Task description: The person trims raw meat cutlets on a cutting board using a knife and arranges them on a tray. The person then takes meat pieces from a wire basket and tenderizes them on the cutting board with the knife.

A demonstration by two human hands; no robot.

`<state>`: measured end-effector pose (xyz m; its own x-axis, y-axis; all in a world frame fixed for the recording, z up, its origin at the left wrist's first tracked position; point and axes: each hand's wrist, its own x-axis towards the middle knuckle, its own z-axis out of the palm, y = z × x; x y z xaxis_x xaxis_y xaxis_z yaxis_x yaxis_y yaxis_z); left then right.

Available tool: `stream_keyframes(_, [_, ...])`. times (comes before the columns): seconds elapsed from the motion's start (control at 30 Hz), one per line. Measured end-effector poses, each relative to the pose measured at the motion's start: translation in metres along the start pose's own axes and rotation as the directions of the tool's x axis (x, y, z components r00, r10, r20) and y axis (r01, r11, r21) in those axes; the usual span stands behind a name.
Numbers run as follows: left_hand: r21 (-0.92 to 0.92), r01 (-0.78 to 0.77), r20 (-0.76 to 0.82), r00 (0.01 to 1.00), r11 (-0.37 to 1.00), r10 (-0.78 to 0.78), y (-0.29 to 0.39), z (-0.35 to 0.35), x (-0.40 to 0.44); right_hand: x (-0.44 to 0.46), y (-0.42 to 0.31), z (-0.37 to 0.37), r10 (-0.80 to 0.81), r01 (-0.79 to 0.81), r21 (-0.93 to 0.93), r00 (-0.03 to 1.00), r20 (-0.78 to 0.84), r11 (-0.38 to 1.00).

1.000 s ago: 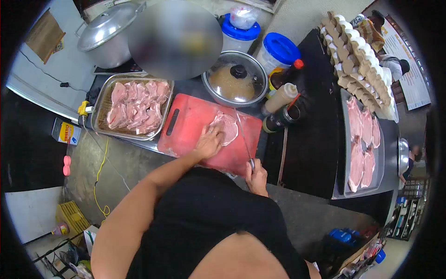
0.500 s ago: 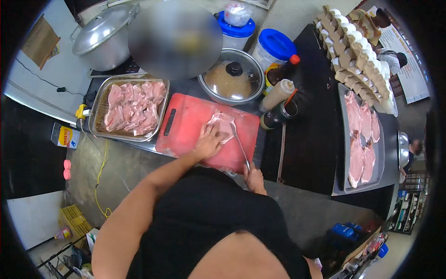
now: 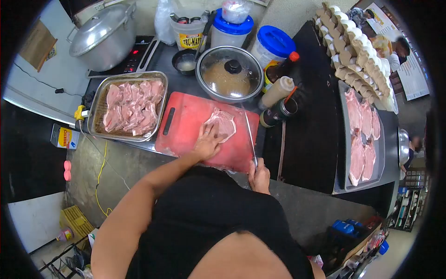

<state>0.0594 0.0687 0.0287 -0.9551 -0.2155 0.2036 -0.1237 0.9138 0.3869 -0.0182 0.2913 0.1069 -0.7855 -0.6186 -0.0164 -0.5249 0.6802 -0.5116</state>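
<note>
A pink slice of raw pork lies on the red cutting board. My left hand rests flat on the slice's near left part, fingers outstretched and slightly apart. At the board's near right corner, my right hand is wrapped round the handle of a long knife. The blade points away from me, over the right side of the board, apart from the meat.
Left of the board, a wire-mesh basket tray holds several pork pieces. Behind stand a lidded glass-topped pan, a ladle and a squeeze bottle. At right are a meat tray and stacked egg cartons.
My right hand and the knife have shifted right, and the blade has come away from the pork's edge. My left hand stays on the slice. The blurred patch at the back is gone.
</note>
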Motion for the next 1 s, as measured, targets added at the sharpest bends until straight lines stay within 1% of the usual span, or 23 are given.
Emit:
stream_keyframes(0.07, [0.000,-0.004,0.000,1.000,1.000,0.004,0.000,0.000,-0.002,-0.004,0.007,0.012,-0.042,0.050,0.098,0.995,-0.085,0.994])
stream_keyframes(0.17, [-0.012,0.005,0.041,0.999,1.000,-0.004,0.000,-0.001,-0.003,-0.010,0.039,0.041,0.064,-0.046,-0.147,0.990,0.124,0.988])
stream_keyframes(0.2, [-0.017,0.017,0.060,0.998,1.000,-0.015,-0.001,-0.002,-0.004,-0.009,0.030,0.031,0.049,-0.031,-0.142,0.991,0.126,0.989])
stream_keyframes(0.3, [-0.024,-0.010,-0.023,1.000,1.000,0.010,-0.001,0.001,-0.011,-0.004,-0.002,-0.002,-0.020,0.018,0.098,1.000,0.024,0.995])
stream_keyframes(0.33, [-0.030,-0.011,-0.029,1.000,0.999,0.010,0.000,0.000,-0.012,-0.002,-0.016,-0.008,-0.049,0.072,0.228,0.993,-0.105,0.971])
stream_keyframes(0.43, [-0.037,-0.006,-0.031,1.000,0.999,0.005,0.001,0.000,-0.018,-0.009,-0.008,0.013,-0.072,0.116,0.264,0.983,-0.169,0.958])
stream_keyframes(0.47, [-0.034,-0.001,-0.022,1.000,0.999,0.000,0.000,0.001,-0.020,-0.012,0.013,0.034,-0.119,0.137,0.190,0.988,-0.102,0.972])
stream_keyframes(0.57, [-0.040,-0.024,-0.049,0.999,0.999,0.022,-0.001,0.002,-0.019,-0.011,0.019,0.037,-0.036,0.039,-0.027,0.993,0.116,0.999])
stream_keyframes(0.6, [-0.042,-0.039,-0.061,0.997,0.998,0.036,-0.002,0.000,-0.021,-0.010,0.005,0.025,-0.017,0.016,0.003,0.995,0.100,1.000])
stream_keyframes(0.7, [-0.010,-0.046,-0.043,0.998,0.999,0.045,-0.001,-0.002,-0.020,-0.005,-0.018,0.008,-0.062,0.063,0.176,0.998,-0.014,0.982])
stream_keyframes(0.73, [-0.017,-0.053,-0.038,0.998,0.998,0.053,-0.002,-0.003,-0.019,-0.006,-0.014,0.015,-0.094,0.101,0.157,0.994,-0.046,0.983])
stream_keyframes(0.8, [-0.033,-0.062,-0.027,0.998,0.998,0.061,-0.003,-0.005,-0.020,-0.011,0.014,0.044,-0.031,0.031,0.002,0.990,0.138,1.000])
stream_keyframes(0.83, [-0.032,-0.069,-0.026,0.997,0.997,0.068,-0.005,-0.003,-0.021,-0.011,0.016,0.048,0.010,0.009,-0.082,0.974,0.226,0.997])
stream_keyframes(0.9, [-0.030,-0.076,-0.029,0.997,0.997,0.075,-0.009,0.001,-0.021,-0.009,0.011,0.036,-0.036,0.039,-0.017,0.989,0.147,0.999])
stream_keyframes(1.0, [-0.026,-0.077,0.005,0.997,0.997,0.077,-0.009,-0.002,-0.021,-0.003,-0.023,0.003,-0.083,0.077,0.167,0.996,0.026,0.983])
